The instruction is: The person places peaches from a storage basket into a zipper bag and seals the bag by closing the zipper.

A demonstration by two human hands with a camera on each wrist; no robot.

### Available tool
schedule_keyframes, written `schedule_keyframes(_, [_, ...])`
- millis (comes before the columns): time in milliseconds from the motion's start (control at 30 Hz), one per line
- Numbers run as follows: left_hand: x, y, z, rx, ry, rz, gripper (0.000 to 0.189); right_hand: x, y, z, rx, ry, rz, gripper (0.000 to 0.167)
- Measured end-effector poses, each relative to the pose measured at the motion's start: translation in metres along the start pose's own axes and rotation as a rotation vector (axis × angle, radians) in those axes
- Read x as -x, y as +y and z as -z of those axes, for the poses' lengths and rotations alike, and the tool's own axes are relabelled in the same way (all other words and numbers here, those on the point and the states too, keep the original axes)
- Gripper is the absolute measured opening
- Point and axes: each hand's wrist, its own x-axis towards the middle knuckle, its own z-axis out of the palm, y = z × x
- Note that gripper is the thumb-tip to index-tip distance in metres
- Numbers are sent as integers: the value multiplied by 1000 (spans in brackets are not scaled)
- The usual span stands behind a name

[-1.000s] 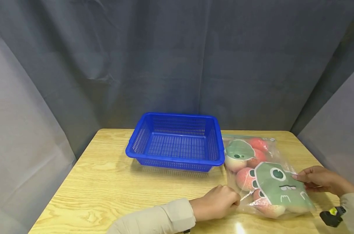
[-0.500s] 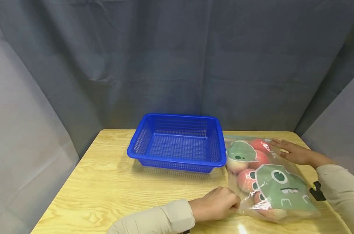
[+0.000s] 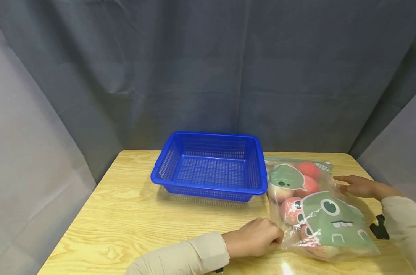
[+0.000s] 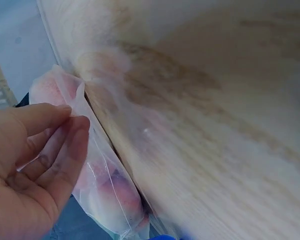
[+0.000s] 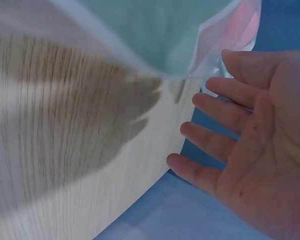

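Observation:
A clear zip bag point(image 3: 342, 221) with green cartoon-monster prints lies flat on the table, right of the basket. Inside it are several pink and cream peaches point(image 3: 290, 210), partly covered by the prints. My left hand point(image 3: 257, 236) is at the bag's near left edge; in the left wrist view, its thumb and fingertips pinch the plastic. Beside the bag's right edge, toward the back, is my right hand point(image 3: 360, 186). Its fingers point(image 5: 207, 142) are spread and hold nothing, with the thumb side close to the plastic in the right wrist view.
A blue plastic basket point(image 3: 208, 187) with perforated walls stands at the back middle, its right rim close to the bag. The wooden table point(image 3: 142, 225) extends left of the hands. Dark grey curtains point(image 3: 194, 76) hang behind it, with paler fabric at both sides.
My right hand has left the bag's near right corner, gone toward the back and then drawn back slightly along the right edge. My left hand keeps its pinch in place.

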Motion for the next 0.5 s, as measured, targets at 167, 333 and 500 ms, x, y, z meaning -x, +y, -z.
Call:
schedule_keyframes(167, [4, -1, 10, -11, -37, 31, 6, 0, -11, -4, 8, 89, 20, 56])
schedule_keyframes(333, [15, -8, 34, 6, 7, -1, 22, 5, -34, 1, 17, 156, 57, 54])
schedule_keyframes(500, [40, -35, 73, -41, 119, -12, 37, 14, -65, 13, 24, 261, 129, 56])
